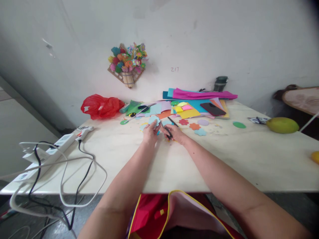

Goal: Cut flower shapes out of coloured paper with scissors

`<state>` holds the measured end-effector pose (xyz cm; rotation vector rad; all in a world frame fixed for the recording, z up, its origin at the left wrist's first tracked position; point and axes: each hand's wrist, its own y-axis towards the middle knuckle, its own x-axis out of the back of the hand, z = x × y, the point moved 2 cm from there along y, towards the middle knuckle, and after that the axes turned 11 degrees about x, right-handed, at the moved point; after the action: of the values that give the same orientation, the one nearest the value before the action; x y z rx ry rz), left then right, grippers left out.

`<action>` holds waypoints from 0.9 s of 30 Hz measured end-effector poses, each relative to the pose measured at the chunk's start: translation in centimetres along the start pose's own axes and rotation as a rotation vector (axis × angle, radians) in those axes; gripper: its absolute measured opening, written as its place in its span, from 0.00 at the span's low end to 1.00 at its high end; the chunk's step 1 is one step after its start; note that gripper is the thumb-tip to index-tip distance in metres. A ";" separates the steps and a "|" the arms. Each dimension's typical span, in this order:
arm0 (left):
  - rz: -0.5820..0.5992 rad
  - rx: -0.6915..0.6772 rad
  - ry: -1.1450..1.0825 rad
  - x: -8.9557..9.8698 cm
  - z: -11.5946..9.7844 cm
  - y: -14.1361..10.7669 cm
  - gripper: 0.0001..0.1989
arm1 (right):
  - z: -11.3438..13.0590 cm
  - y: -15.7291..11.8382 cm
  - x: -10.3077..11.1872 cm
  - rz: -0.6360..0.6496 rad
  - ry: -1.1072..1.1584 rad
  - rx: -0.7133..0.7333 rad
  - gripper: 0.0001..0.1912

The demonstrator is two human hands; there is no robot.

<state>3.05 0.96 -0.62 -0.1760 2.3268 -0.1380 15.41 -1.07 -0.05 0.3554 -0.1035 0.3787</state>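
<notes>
Between the fingers of my left hand point(150, 132) is a light blue paper flower point(154, 120) with a scalloped edge. My right hand point(175, 132) grips a pair of scissors point(168, 133) by dark handles, the blades pointing toward the blue paper. Both hands are close together over the middle of the table. Right of them lie cut flower shapes: a red one point(183, 122), an orange one point(194, 126) and another light blue one point(200, 132). A lilac oval point(203, 122) is beside these. A dark pen-like stick point(172, 121) lies just behind my right hand.
Coloured sheets point(199, 106) and a dark phone point(212, 109) lie at the back. A red plastic bag point(102, 106) and second scissors point(147, 108) are at back left. A power strip point(50, 156) with cables runs along the left. A yellow-green fruit point(282, 125) sits right.
</notes>
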 end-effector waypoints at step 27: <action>-0.024 0.015 -0.011 0.0 -0.1 0.0 0.06 | -1.2 0.6 0.0 -0.028 0.060 -0.026 0.16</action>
<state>2.97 1.00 -0.56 -0.1963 2.3129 -0.1660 15.21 -0.14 -0.99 0.3191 -0.0450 0.3599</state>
